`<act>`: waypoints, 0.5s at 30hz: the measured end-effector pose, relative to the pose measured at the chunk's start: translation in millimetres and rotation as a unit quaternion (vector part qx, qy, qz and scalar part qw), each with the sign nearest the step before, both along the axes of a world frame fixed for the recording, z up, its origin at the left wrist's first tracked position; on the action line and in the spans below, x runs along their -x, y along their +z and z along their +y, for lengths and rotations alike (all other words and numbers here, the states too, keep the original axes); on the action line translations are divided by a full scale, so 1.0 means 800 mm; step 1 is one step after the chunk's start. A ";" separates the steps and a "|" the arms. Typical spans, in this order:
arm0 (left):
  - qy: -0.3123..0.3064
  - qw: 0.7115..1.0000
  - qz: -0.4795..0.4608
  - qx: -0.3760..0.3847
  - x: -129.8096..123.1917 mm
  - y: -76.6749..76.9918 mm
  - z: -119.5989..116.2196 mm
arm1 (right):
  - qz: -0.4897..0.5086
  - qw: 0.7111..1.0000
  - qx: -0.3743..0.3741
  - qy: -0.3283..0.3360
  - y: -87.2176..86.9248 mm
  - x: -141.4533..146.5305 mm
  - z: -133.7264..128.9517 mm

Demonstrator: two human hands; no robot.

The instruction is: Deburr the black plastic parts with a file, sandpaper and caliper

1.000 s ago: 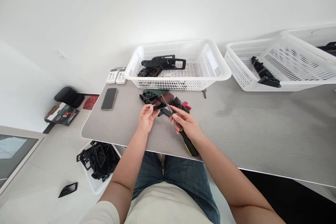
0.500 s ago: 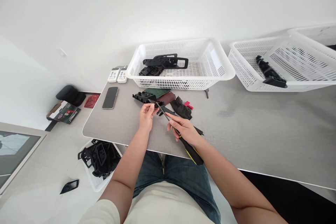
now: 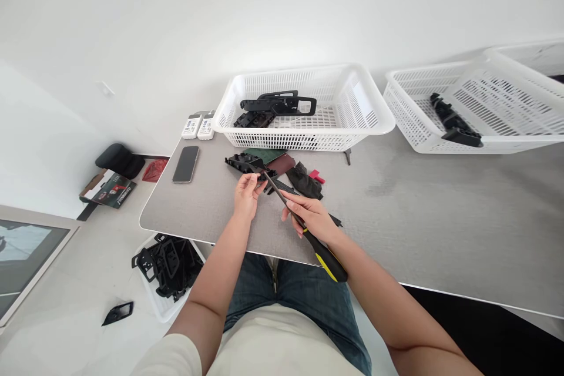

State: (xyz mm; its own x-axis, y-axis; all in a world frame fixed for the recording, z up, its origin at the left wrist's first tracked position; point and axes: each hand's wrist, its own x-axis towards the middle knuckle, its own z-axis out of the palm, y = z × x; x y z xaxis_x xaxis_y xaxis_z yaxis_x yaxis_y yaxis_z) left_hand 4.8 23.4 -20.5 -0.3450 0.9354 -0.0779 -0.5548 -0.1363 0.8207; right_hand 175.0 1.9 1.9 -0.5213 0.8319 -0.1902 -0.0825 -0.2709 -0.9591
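Head view — left hand [image 3: 248,195] pinching the black plastic bracket [image 3: 244,162] at bench [image 3: 198,211] centre, right hand [image 3: 309,217] gripping a yellow-and-black screwdriver [image 3: 325,257], tip at the bracket's near end — next move calls for that pinch held steady.

No legible txt in view. Printed carton [image 3: 107,189] on floor, L of table [image 3: 207,211]: dark panel w/ red & white lettering, too small to read. Two white units [image 3: 191,127] on tabletop: printed labels, marks likewise unreadable. No nos. or brand confirmed.
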 end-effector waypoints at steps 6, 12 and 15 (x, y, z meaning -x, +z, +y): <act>0.004 1.000 -0.006 0.007 0.001 0.001 0.000 | -0.004 1.000 0.008 0.012 0.002 -0.002 0.000; 0.003 1.000 -0.009 0.013 0.000 0.006 -0.002 | -0.012 1.000 0.004 0.024 0.003 -0.002 0.000; 0.020 1.000 0.017 0.012 -0.002 0.008 -0.003 | 0.017 1.000 0.016 0.008 0.003 -0.005 0.001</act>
